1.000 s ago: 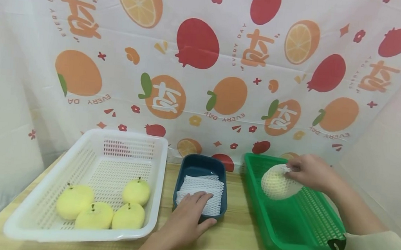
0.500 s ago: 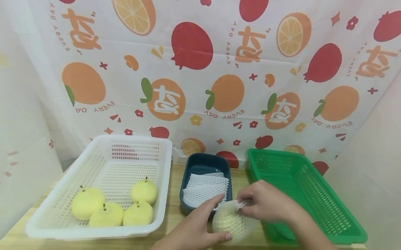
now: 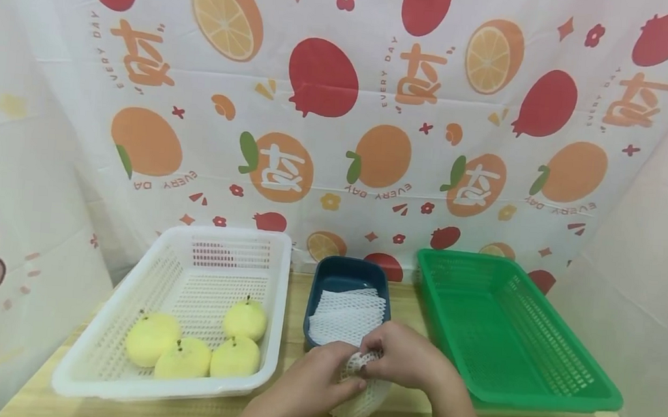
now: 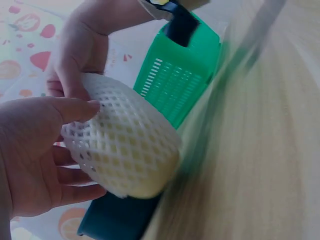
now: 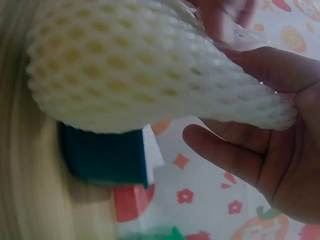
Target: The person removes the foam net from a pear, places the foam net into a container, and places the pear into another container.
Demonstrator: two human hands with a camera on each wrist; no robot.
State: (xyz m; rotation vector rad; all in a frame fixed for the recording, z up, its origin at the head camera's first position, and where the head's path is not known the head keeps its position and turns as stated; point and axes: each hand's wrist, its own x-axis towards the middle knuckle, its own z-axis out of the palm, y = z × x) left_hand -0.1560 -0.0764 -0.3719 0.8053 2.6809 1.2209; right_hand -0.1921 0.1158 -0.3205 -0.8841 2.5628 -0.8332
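A yellow pear sits inside a white foam net (image 3: 361, 404), held up over the table's front edge. My left hand (image 3: 311, 375) grips the net from the left; its thumb presses on the mesh in the left wrist view, the other fingers curving round the far side. My right hand (image 3: 407, 359) pinches the gathered end of the net, whose loose tail lies between thumb and fingers in the right wrist view. Rounded yellow fruit (image 4: 150, 180) shows at the open end of the net. Just behind the hands, more flat foam nets (image 3: 346, 317) lie in a dark blue box (image 3: 348, 266).
On the left stands a white basket (image 3: 282, 296) with several yellow pears (image 3: 236, 358) near its front. A green basket (image 3: 531, 399) stands to the right. The wooden table (image 3: 293, 356) runs beneath everything, and a fruit-printed cloth (image 3: 332, 228) hangs behind.
My right hand has carried the netted pear from over the green basket leftwards to the middle. The left hand has left the blue box and now grips the net too.
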